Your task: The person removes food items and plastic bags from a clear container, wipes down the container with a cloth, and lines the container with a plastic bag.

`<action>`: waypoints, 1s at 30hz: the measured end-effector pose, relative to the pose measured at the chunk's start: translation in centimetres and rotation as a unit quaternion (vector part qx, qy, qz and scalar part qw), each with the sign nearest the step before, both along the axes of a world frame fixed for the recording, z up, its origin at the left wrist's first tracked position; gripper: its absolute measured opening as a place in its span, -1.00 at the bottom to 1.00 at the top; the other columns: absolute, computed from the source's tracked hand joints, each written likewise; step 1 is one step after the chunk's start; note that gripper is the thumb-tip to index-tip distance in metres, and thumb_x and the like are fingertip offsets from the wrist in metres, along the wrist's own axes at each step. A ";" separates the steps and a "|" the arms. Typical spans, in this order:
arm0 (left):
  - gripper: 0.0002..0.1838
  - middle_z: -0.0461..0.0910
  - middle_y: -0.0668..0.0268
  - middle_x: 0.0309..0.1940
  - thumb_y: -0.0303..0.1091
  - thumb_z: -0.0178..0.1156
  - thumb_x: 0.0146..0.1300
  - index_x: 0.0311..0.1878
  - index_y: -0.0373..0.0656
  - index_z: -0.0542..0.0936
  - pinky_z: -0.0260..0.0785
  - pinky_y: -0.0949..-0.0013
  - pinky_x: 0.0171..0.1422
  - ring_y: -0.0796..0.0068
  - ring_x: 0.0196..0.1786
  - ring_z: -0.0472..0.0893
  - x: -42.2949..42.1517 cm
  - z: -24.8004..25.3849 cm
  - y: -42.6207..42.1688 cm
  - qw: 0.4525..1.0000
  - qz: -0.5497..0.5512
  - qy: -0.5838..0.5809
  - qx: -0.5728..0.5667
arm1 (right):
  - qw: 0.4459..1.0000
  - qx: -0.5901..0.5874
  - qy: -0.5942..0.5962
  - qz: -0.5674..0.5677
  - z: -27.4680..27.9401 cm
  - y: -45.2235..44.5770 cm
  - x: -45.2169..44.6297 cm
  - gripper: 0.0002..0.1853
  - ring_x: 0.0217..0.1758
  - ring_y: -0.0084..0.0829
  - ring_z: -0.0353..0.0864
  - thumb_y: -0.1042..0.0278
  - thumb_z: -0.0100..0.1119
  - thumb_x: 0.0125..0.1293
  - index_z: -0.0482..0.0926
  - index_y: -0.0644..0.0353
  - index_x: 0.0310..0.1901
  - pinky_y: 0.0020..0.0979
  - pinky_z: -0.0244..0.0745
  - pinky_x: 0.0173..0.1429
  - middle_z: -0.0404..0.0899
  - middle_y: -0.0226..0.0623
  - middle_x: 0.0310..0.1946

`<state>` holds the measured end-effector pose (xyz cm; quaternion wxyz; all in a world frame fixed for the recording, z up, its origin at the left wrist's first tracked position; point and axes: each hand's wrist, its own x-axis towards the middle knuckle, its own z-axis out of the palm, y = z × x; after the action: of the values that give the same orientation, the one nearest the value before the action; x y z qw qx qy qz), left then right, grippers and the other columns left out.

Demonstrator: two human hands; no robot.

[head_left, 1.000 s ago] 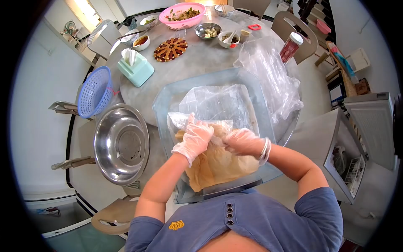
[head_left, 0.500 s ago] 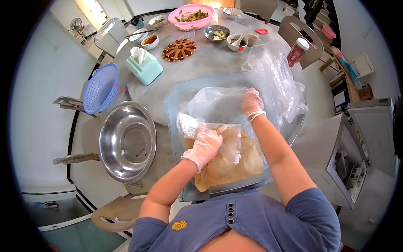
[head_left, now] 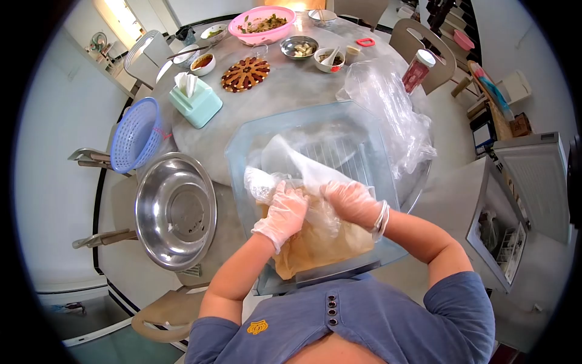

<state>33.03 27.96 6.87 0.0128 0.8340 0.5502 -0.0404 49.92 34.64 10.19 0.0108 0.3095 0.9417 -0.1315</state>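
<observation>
Both hands wear clear plastic gloves over a pale blue transparent drawer (head_left: 242,136). My left hand (head_left: 284,213) is closed on crumpled clear plastic film (head_left: 260,184) near the drawer's left side. To its right, my right hand (head_left: 353,203) pinches the edge of a whitish plastic sheet (head_left: 303,165), which is folded up toward the near side. Beneath the hands lies a tan, paper-like sheet (head_left: 321,246) in the near half of the drawer. What is wrapped under the film is hidden.
A steel basin (head_left: 176,211) and a blue colander (head_left: 136,134) stand at the left. On the round table are a tissue box (head_left: 199,106), a pink basin (head_left: 262,25), several bowls, a red-patterned jar (head_left: 418,71) and loose clear plastic (head_left: 391,115) at the right.
My right hand reached to the drawer's far right, then came back beside my left hand with the whitish sheet. The drawer's ribbed far bottom is now uncovered.
</observation>
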 end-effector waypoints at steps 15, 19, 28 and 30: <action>-0.66 0.51 0.16 -0.28 -0.41 0.14 -0.12 -0.18 -0.20 0.47 0.19 0.15 0.08 0.20 -0.17 0.47 -0.5 4.1 3.3 0.989 0.096 -0.106 0.047 | 0.976 -0.009 0.171 -0.131 1.8 4.3 3.3 -0.78 -0.27 -0.06 0.55 0.54 -0.09 0.12 0.43 0.13 -0.19 -0.18 0.46 -0.24 0.52 -0.10 -0.27; -0.68 0.48 0.18 -0.19 -0.36 0.15 -0.02 -0.14 -0.19 0.44 0.21 0.16 0.01 0.19 -0.13 0.44 -1.1 4.3 6.6 0.908 0.146 -0.166 0.355 | 0.928 0.051 0.256 -0.266 4.1 5.8 3.4 -0.72 -0.23 -0.02 0.52 0.52 -0.10 0.14 0.40 0.15 -0.08 -0.18 0.44 -0.17 0.52 -0.17 -0.24; -0.75 0.46 0.23 -0.15 -0.41 0.09 0.05 -0.14 -0.12 0.45 0.28 0.18 -0.12 0.22 -0.11 0.46 -1.9 3.2 4.6 0.983 0.082 -0.108 0.121 | 0.932 -0.008 0.234 -0.278 5.8 3.3 6.1 -0.84 -0.25 -0.08 0.53 0.36 -0.01 0.20 0.50 0.11 -0.21 -0.23 0.43 -0.19 0.55 -0.11 -0.33; -0.73 0.47 0.22 -0.16 -0.38 0.11 0.03 -0.14 -0.11 0.45 0.30 0.18 -0.13 0.22 -0.12 0.47 -2.2 2.8 4.0 0.989 0.087 -0.088 0.083 | 0.923 -0.035 0.239 -0.300 5.8 3.2 7.1 -0.82 -0.26 -0.07 0.53 0.30 0.00 0.22 0.49 0.15 -0.20 -0.23 0.42 -0.21 0.54 -0.05 -0.36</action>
<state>30.86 31.98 9.70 -0.0046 0.7815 0.6187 0.0803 56.98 37.84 16.02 -0.2442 0.5364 0.7740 -0.2314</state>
